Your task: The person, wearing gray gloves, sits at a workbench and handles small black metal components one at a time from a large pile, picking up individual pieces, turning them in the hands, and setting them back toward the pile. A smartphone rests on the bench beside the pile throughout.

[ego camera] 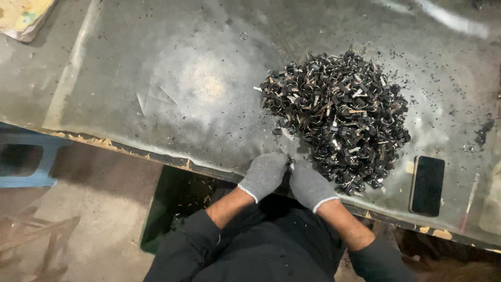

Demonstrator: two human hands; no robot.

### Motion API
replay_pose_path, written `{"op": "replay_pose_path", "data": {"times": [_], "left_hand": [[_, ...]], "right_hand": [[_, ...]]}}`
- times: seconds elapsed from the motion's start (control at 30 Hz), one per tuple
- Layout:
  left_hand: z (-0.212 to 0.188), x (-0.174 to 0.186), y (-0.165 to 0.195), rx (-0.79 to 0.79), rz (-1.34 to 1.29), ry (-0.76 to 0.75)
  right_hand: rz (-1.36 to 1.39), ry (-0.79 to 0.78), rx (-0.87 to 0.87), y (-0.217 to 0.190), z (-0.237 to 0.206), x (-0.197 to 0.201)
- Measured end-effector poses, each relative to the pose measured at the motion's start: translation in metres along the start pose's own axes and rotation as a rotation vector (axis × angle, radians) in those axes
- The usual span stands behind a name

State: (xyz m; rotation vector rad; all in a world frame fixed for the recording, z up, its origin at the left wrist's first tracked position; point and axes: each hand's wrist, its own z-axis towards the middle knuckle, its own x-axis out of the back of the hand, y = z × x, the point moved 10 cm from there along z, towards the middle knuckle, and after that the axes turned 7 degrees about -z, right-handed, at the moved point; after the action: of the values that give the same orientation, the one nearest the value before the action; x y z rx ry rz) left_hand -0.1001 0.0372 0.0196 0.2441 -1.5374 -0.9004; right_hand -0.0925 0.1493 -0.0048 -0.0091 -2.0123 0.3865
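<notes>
Metal-sheet table [156, 78]: left hand [264, 174], right hand [309, 184] pinch small piece [290, 161] together; pile [336, 120] just beyond grip.

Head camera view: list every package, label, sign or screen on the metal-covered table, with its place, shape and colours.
Phone: lies flat near the table's front edge, right of the pile of small dark metal pieces and of the gloved right hand; a slim rectangle, dark blank screen facing up, pale rim.
Flat printed sheet or card: top left corner, partly cut off by the picture's edge; yellowish with pale coloured patches, too blurred to tell more.
No signs or labels show.
</notes>
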Motion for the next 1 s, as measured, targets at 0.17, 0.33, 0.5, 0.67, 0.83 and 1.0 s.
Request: {"op": "replay_pose_path", "data": {"times": [0.17, 0.33, 0.5, 0.67, 0.83, 1.0], "left_hand": [[-0.010, 0.006, 0.004, -0.046, 0.030, 0.047], [-0.013, -0.002, 0.004, -0.080, 0.118, 0.056], [-0.014, -0.004, 0.002, -0.093, 0.117, 0.035], [-0.015, 0.001, 0.008, -0.122, 0.091, 0.062], [-0.014, 0.001, 0.008, -0.111, 0.104, 0.052], [-0.014, 0.002, 0.010, -0.104, 0.103, 0.069]], "right_hand": [[0.232, -0.120, -0.052, 0.008, -0.006, -0.002], [0.115, 0.044, -0.154, -0.006, -0.017, 0.013], [0.073, -0.121, -0.190, -0.006, -0.020, 0.010], [0.064, -0.032, -0.121, -0.012, -0.019, 0.019], [0.104, -0.118, -0.173, 0.008, -0.013, 0.004], [0.304, -0.117, -0.042, 0.004, -0.001, -0.003]]}}
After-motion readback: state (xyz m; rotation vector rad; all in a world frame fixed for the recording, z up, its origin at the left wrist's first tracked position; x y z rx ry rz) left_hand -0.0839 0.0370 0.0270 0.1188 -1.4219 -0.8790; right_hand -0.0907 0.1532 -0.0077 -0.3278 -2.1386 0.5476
